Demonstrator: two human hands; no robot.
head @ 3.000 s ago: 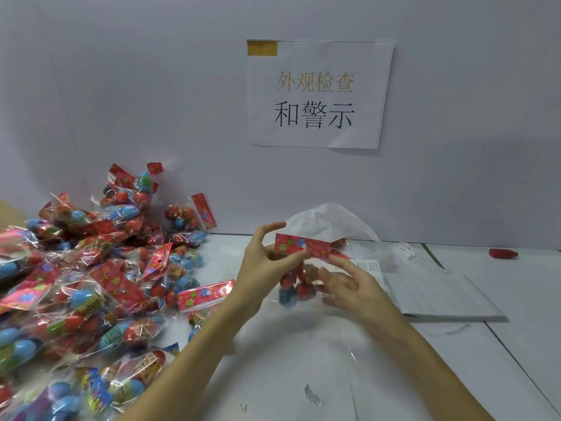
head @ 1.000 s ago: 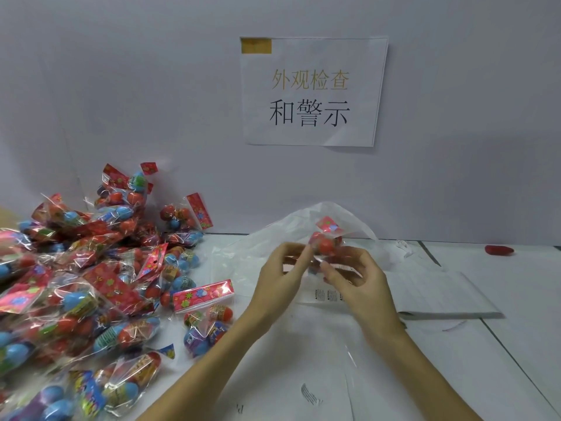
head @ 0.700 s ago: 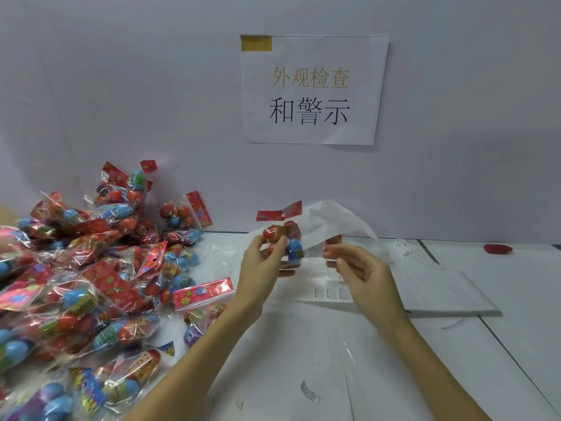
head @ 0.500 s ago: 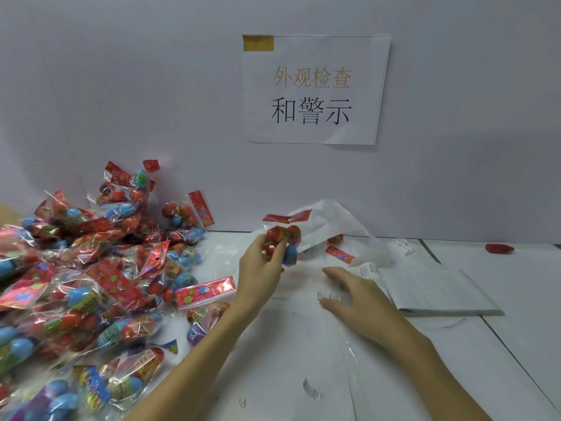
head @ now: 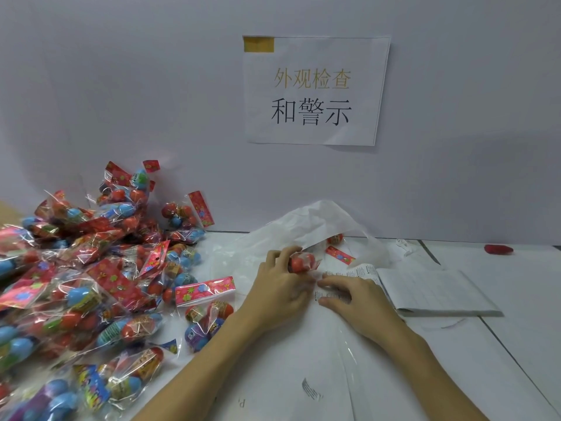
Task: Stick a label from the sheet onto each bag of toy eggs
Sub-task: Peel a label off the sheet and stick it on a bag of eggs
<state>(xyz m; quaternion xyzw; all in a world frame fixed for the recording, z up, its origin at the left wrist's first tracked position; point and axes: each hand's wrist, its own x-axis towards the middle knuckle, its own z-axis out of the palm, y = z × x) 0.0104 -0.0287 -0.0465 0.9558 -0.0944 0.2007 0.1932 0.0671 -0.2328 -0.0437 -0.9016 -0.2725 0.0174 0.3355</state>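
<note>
White wall sign (head: 315, 89) reads "外观检查 和警示". Left hand (head: 280, 287) grips egg bag (head: 300, 261); right hand (head: 352, 299) pinches printed label (head: 326, 294).

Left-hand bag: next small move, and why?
Probably peel the label free and carry it to the bag. The right hand rests on the printed label at the label sheet's edge, while the left hand grips the bag just beside it.
</note>
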